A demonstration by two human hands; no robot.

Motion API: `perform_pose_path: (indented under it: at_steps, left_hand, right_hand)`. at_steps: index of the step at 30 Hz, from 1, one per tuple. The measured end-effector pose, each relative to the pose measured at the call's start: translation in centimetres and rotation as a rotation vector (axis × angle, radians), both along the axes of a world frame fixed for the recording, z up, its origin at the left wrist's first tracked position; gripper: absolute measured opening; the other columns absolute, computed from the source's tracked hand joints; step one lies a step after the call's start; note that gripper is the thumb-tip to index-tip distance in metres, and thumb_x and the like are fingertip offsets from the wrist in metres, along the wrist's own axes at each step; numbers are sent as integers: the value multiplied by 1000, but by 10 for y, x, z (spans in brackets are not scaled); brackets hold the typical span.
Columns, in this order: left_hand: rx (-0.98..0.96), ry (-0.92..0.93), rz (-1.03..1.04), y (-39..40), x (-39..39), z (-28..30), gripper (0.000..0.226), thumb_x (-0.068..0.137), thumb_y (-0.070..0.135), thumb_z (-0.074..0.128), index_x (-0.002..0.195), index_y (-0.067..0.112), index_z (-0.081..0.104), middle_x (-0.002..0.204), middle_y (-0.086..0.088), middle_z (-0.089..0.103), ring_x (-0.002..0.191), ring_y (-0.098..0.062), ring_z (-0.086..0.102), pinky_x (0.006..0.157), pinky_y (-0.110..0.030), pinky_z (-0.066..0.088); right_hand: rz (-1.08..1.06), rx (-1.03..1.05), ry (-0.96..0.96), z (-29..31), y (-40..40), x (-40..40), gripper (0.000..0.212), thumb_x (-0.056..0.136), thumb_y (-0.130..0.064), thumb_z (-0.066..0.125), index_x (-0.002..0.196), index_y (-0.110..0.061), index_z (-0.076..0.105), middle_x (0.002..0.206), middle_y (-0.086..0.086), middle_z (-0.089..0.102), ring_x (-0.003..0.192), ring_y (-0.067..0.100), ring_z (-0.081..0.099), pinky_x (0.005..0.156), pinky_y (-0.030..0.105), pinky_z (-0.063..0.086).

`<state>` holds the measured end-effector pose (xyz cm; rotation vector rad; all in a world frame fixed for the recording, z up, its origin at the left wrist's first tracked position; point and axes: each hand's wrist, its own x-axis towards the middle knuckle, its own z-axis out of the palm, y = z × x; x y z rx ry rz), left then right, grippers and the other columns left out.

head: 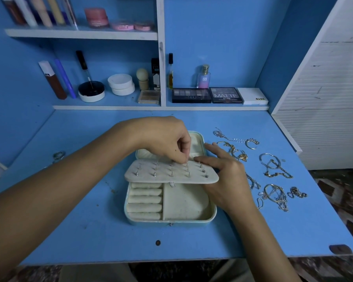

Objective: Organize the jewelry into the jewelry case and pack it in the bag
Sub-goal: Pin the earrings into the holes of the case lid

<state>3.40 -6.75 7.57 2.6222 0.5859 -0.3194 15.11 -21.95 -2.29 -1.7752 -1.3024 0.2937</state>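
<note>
At centre frame I see my left hand (167,139) pinching something tiny at the top edge of the earring panel (171,173), which lies across the open jewelry case (169,202), while my right hand (222,171) steadies the panel's right end with straight fingers. Loose jewelry (273,171) sprawls at right on the blue desk (80,220). On the shelf in the upper middle I read "NUDES" (191,95), then "MATTE" (226,95), then "NUDE" (253,96).

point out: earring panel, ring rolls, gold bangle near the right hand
earring panel (167,176): head view, middle of the cream flap.
ring rolls (145,200): head view, middle roll, case's left compartment.
gold bangle (224,143): head view, its upper arc, beside the case.
</note>
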Motion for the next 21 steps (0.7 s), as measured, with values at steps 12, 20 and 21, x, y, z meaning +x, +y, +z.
perform_pose_path:
  at_steps: [12,20,21]
  left_hand:
    - [-32,116,16,-1,10,0,6,73,23,74,78,27,73,73,17,71,73,-2,64,78,-34,57]
    - [-102,114,35,3,8,-1,6,79,23,72,83,27,74,79,15,73,78,-2,67,83,-32,56]
    - [-103,104,41,3,7,-2,6,80,23,72,84,28,74,79,15,73,78,-2,67,83,-31,56]
  right_hand:
    - [14,21,-39,-6,1,3,30,77,-15,83,105,-24,79,140,11,59,138,23,48,105,22,38]
    - [2,35,-102,-8,2,2,30,74,-13,84,104,-18,80,136,12,62,134,28,52,104,24,40]
    - [-8,31,-115,-8,2,2,30,74,-14,83,104,-18,80,134,12,63,132,27,54,102,20,39]
